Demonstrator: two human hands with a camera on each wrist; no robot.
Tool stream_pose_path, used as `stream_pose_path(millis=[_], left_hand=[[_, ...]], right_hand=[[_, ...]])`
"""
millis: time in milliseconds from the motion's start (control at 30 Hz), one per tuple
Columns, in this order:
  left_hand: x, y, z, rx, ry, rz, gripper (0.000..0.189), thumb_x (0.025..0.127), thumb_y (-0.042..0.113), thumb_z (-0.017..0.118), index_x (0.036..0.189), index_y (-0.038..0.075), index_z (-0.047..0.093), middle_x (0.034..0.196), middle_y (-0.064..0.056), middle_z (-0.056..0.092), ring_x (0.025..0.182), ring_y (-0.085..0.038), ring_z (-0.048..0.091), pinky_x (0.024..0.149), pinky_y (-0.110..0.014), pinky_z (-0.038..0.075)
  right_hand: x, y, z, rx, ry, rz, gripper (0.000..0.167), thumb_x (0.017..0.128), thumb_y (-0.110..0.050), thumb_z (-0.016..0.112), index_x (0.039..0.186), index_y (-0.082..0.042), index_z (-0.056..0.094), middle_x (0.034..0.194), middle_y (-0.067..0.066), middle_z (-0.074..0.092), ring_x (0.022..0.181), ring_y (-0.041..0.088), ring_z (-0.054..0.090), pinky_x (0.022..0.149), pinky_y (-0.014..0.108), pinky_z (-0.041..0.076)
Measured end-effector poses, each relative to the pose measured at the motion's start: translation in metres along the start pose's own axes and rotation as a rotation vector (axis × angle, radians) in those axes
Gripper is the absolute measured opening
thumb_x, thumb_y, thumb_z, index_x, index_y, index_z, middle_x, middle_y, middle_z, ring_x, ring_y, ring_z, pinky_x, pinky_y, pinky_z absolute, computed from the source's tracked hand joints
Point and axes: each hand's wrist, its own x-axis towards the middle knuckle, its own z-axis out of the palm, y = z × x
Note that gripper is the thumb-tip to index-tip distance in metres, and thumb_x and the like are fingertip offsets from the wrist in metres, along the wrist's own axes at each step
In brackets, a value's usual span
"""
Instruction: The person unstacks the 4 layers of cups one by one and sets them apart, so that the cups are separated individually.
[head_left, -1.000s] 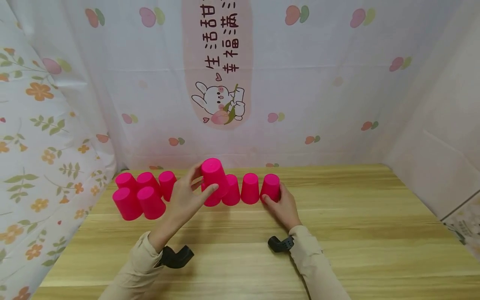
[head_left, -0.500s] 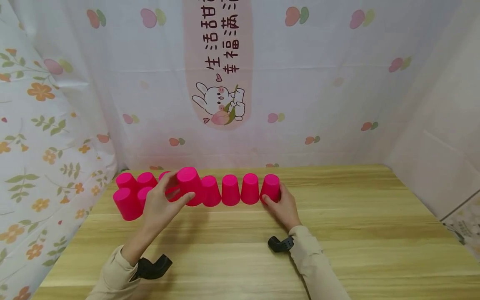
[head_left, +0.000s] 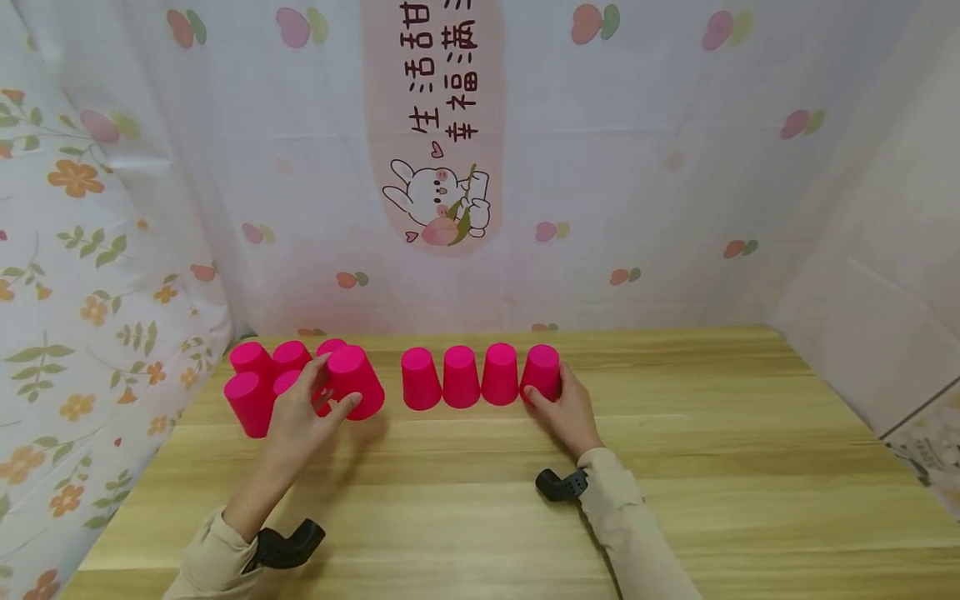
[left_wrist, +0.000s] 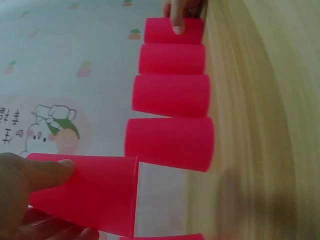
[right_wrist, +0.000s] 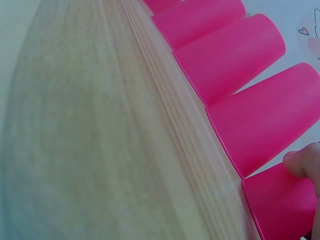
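My left hand [head_left: 300, 421] grips an upside-down bright pink cup [head_left: 356, 385], thumb on the near side and fingers behind. In the left wrist view this held cup [left_wrist: 95, 190] is raised, its rim higher off the wood than the rims of the row. To its right stands a straight row of matching upside-down cups [head_left: 461, 379]. At the row's right end, my right hand [head_left: 567, 414] holds the last cup [head_left: 542, 371] between thumb and fingers; in the right wrist view the thumb [right_wrist: 300, 160] lies against its side.
Several more inverted pink cups [head_left: 250, 406] stand grouped at the table's left, partly hidden by the left hand. Behind the wooden table [head_left: 712, 433] hangs a printed curtain [head_left: 637, 183]. A floral cloth [head_left: 90, 275] borders the left side.
My left hand has carried its cup leftward and down from above the row's left end, toward the left group. My right hand stays on the end cup.
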Motion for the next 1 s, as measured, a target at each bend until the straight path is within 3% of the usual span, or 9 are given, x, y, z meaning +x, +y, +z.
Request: stream_pose_path(millis=[333,600,700,1000], left_hand=[[-0.004,-0.014,0.014,0.028,-0.045,-0.007,0.06,0.072,-0.001,0.077,0.122,-0.013,0.045,0.107,-0.03,0.06,0.096,-0.042,0.06,0.077,-0.049,0.051],[-0.012,-0.023,0.017,0.01,-0.132,-0.121,0.06,0.076,0.001,0.074,0.125,-0.012,0.04,0.116,-0.032,0.055,0.105,-0.045,0.055,0.08,-0.048,0.048],[-0.013,-0.025,0.02,0.01,-0.16,-0.134,0.061,0.077,0.001,0.074,0.125,-0.012,0.039,0.117,-0.033,0.054,0.106,-0.046,0.054,0.08,-0.048,0.048],[-0.009,-0.029,0.027,0.074,-0.115,-0.099,0.063,0.076,-0.001,0.073,0.126,-0.016,0.038,0.116,-0.035,0.054,0.105,-0.046,0.055,0.079,-0.049,0.049]], right_hand=[[0.001,-0.001,-0.003,-0.007,-0.004,0.01,0.047,0.082,-0.022,0.07,0.12,-0.003,0.049,0.107,0.013,0.06,0.096,0.026,0.058,0.085,0.042,0.048],[-0.002,0.0,0.0,-0.027,-0.007,0.013,0.052,0.081,-0.022,0.07,0.123,-0.002,0.048,0.107,0.014,0.061,0.097,0.027,0.058,0.085,0.042,0.048],[-0.003,0.002,0.0,-0.021,-0.008,0.018,0.053,0.082,-0.021,0.07,0.125,-0.002,0.047,0.109,0.014,0.06,0.097,0.027,0.058,0.086,0.042,0.048],[0.0,0.002,0.0,-0.011,-0.002,-0.004,0.053,0.082,-0.022,0.071,0.125,-0.002,0.047,0.109,0.013,0.06,0.097,0.026,0.058,0.085,0.043,0.048]])
